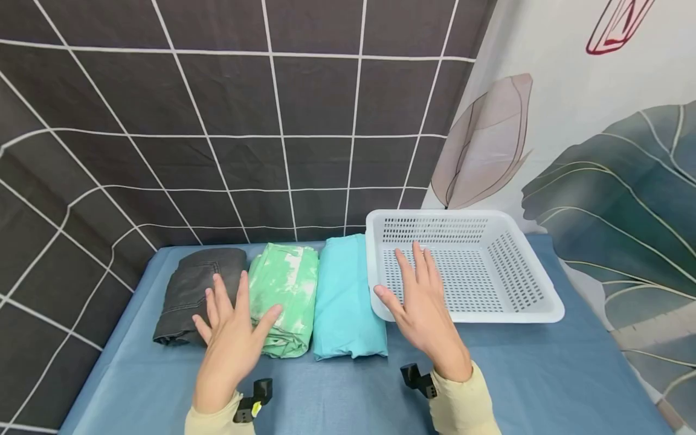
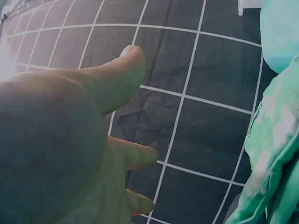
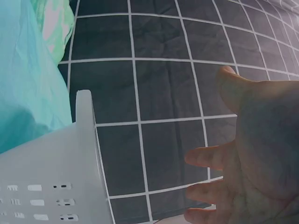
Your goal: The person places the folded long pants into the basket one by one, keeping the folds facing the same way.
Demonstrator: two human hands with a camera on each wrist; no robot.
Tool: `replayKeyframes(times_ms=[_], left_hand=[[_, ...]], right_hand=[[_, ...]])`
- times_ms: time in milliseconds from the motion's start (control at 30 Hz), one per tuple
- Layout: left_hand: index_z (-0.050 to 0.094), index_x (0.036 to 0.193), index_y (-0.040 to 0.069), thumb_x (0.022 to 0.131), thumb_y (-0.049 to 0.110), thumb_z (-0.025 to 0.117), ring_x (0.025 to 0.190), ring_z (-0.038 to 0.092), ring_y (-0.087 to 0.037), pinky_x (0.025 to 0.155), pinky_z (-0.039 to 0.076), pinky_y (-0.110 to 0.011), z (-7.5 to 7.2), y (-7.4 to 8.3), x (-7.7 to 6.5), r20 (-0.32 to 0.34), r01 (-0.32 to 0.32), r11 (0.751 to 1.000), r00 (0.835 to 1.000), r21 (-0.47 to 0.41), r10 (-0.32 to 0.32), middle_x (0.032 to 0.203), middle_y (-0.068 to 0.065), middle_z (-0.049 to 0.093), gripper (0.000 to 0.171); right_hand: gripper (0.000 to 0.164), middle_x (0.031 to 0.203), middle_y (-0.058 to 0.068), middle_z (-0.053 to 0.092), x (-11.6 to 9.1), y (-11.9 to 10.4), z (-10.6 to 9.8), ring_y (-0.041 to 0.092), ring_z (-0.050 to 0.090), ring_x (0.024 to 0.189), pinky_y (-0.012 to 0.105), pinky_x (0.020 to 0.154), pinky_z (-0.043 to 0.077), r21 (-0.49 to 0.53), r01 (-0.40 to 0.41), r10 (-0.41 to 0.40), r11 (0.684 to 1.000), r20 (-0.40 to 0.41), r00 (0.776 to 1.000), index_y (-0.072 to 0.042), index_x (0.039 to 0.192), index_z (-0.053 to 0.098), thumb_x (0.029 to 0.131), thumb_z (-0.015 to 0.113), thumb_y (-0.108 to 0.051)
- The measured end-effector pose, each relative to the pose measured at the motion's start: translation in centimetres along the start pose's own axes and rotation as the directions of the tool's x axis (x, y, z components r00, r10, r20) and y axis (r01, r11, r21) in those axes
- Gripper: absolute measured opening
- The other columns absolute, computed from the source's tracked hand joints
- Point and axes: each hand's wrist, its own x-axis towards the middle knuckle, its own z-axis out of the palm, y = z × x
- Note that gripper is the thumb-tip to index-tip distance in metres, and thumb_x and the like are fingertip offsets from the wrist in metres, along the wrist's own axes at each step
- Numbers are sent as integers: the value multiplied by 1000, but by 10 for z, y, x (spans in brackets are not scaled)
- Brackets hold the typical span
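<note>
Three folded cloth items lie side by side on a blue-covered surface: dark grey jeans-like garment (image 1: 187,296), green-and-white tie-dye cloth (image 1: 285,296), and turquoise cloth (image 1: 348,302). Right of them stands a white perforated plastic basket (image 1: 535,296) with nothing in it. My left hand (image 1: 231,344) hovers in front of the grey and green bundles, fingers spread, holding nothing. My right hand (image 1: 426,320) is spread over the basket's near left corner, also holding nothing. The left wrist view shows the green cloth (image 2: 275,140) beyond the hand; the right wrist view shows the basket's wall (image 3: 46,163).
The blue cloth cover (image 1: 337,399) stretches in front of the items. Behind rises a dark grey curtain (image 1: 315,163) with white grid lines. At the right hangs a white fabric (image 1: 565,109) with leaf prints. Each wrist wears a small black camera mount (image 1: 255,402).
</note>
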Motion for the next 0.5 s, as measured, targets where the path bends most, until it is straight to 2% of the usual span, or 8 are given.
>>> replayKeyframes(times_ms=[233,500], left_hand=[[4,162,8,101,58,49,145,-25,-48,103,-17,-78,-3,-8,-2,-33,-20,1000,999,3,20,159,-22,-31,91],[0,162,8,101,56,50,145,-23,-50,103,-16,-79,-8,-16,-2,-37,7,1000,999,-3,-7,159,-23,-31,92]], right_hand=[[75,165,23,12,1,-4,4,45,7,151,67,116,12,1,16,-16,1000,-1,1000,-4,156,34,99,60,-45],[75,164,24,15,4,-9,9,45,8,151,67,116,14,-5,39,-39,999,9,999,-3,155,36,98,62,-45]])
